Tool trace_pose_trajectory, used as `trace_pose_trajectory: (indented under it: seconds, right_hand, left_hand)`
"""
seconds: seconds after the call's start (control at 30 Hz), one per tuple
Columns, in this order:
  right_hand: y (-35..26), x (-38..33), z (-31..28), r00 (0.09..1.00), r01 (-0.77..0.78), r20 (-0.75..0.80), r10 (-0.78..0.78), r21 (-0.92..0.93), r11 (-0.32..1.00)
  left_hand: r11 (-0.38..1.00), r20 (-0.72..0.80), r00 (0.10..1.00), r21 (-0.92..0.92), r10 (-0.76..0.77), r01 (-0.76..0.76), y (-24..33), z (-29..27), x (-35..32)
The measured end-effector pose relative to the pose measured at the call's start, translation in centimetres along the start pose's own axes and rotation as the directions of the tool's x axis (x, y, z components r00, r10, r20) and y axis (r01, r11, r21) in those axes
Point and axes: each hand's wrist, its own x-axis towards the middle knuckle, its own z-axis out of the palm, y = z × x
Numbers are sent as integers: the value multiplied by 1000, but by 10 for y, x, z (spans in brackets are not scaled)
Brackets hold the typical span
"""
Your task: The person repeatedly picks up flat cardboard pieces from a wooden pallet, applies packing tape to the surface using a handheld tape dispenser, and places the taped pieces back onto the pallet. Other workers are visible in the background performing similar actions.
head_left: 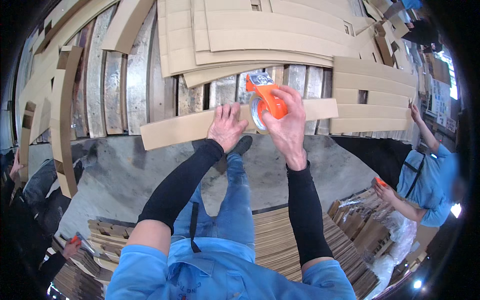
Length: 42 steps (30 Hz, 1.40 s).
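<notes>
head view: right hand point(287, 127) closed around an orange tape dispenser point(264, 100) on a folded cardboard strip point(170, 128); left hand point(226, 127) open, apparently pressing flat on it.

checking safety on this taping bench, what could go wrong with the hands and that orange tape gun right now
The left hand lies flat on the folded cardboard piece, close to the orange tape dispenser gripped by the right hand; its cutting edge might nick those fingers if it slips. The cardboard overhangs the slatted wooden surface, so pressing could tip or bend it. A co-worker's hand reaches at cardboard nearby and might get bumped.
</notes>
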Motion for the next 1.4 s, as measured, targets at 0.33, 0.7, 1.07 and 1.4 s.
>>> trace_pose_trajectory:
  seconds: [0.33, 0.7, 1.07, 1.4]
  right_hand:
    - [51, 23, 3, 993, 113, 54, -103, -208, 972]
    - [79, -34, -25, 964, 154, 258, -72, -314, 937]
    - [98, -112, -71, 999, -51, -8, 52, 47, 998]
    - [94, 27, -17, 959, 243, 224, -172, -344, 907]
  left_hand:
    - [992, -1, 992, 0, -127, 127, 14, -4, 44]
    - [988, 60, 986, 22, -156, 155, 19, 0, 48]
    - [982, -34, 986, 85, -166, 168, 29, 4, 49]
    - [977, -29, 980, 68, -198, 200, 48, 11, 53]
